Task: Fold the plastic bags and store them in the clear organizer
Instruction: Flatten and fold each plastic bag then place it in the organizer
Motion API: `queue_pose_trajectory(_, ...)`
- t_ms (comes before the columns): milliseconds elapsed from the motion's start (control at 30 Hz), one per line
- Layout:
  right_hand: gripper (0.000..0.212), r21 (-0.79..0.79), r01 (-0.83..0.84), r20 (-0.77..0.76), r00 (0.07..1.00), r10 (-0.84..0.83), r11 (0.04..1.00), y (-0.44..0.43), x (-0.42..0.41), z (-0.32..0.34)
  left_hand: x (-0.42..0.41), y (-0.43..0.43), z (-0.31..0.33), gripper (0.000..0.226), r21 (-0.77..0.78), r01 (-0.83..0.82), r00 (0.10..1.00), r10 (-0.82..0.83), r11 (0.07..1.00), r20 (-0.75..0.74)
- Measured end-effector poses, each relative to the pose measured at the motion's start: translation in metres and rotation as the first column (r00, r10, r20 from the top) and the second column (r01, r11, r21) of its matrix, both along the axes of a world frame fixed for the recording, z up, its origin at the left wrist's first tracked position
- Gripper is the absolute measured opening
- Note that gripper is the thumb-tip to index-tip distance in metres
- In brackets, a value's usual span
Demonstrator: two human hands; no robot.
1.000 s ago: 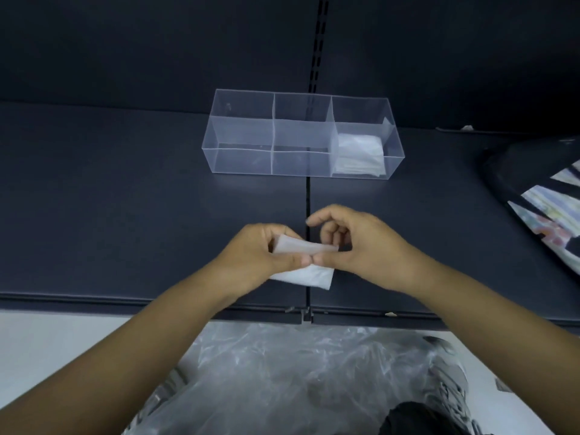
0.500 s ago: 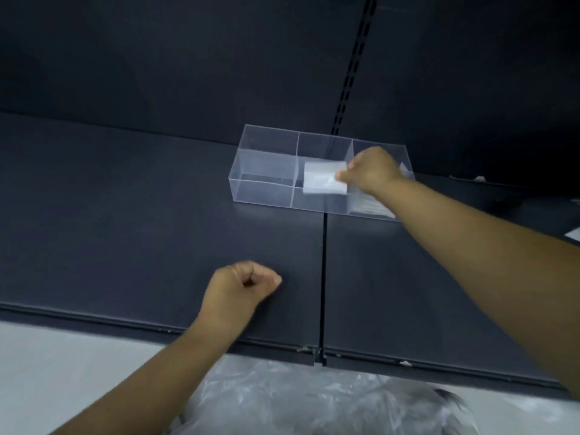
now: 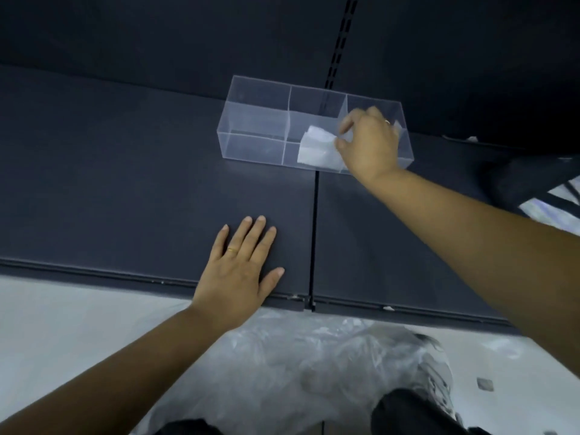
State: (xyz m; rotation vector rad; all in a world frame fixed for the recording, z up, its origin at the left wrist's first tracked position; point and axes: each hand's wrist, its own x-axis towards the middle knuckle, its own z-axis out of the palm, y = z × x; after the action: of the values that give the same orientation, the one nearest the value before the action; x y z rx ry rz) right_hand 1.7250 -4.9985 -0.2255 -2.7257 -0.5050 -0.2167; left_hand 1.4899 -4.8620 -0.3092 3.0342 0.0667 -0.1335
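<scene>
Shelf (image 3: 125, 183): folded bag (image 3: 317, 150) between right fingers (image 3: 346, 124)

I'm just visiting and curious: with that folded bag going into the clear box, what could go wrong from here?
1. The right hand pinches the folded bag by one end only; once released, the slippery plastic may spring open.
2. The left hand rests flat on the shelf, not on the clear organizer, so a nudge from the right hand could slide it.
</scene>
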Motion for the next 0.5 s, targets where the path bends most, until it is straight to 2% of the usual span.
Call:
queue_pose_trajectory(100, 0.008, 0.233, -0.171, 0.041, 0.985, 0.166, 0.957, -0.037, -0.060, 0.006, 0.000, 0.001, -0.002, 0.072, 0.014, 0.018, 1.000, -0.018, 1.000, 0.001)
queue_pose_trajectory(167, 0.009, 0.263, -0.332, 0.031, 0.941, 0.336, 0.906, -0.071, -0.117, 0.002, 0.001, 0.002, -0.002, 0.073, 0.008, 0.019, 1.000, -0.019, 1.000, -0.002)
queue_pose_trajectory(200, 0.014, 0.227, -0.413, -0.045, 0.900, 0.433, 0.882, -0.090, -0.147, -0.005, 0.000, 0.002, -0.003, 0.074, 0.009, 0.021, 1.000, -0.021, 1.000, 0.004)
queue_pose_trajectory(267, 0.029, 0.030, -0.541, -0.384, 0.770, 0.509, 0.840, -0.127, -0.199, -0.033, 0.000, 0.002, -0.003, 0.074, 0.011, 0.028, 1.000, -0.028, 1.000, 0.008)
queue_pose_trajectory(300, 0.037, -0.125, -0.598, -0.565, 0.699, 0.439, 0.791, -0.144, -0.218, -0.050, 0.000, 0.002, -0.004, 0.074, 0.008, 0.030, 1.000, -0.030, 1.000, 0.008)
queue_pose_trajectory(333, 0.047, -0.253, -0.628, -0.661, 0.668, 0.343, 0.736, -0.160, -0.231, -0.072, 0.000, 0.003, -0.005, 0.074, 0.005, 0.030, 0.999, -0.030, 1.000, 0.014)
queue_pose_trajectory(367, 0.056, -0.353, -0.615, -0.699, 0.674, 0.238, 0.705, -0.175, -0.237, -0.091, 0.000, 0.003, -0.006, 0.074, 0.000, 0.029, 0.999, -0.029, 1.000, 0.021)
queue_pose_trajectory(433, 0.070, -0.498, -0.525, -0.653, 0.751, 0.100, 0.690, -0.191, -0.234, -0.114, 0.001, 0.004, -0.008, 0.073, -0.001, 0.032, 0.999, -0.032, 0.999, 0.031)
queue_pose_trajectory(500, 0.073, -0.559, -0.472, -0.598, 0.799, 0.062, 0.682, -0.199, -0.222, -0.130, 0.001, 0.005, -0.009, 0.073, -0.005, 0.037, 0.998, -0.037, 0.999, 0.040)
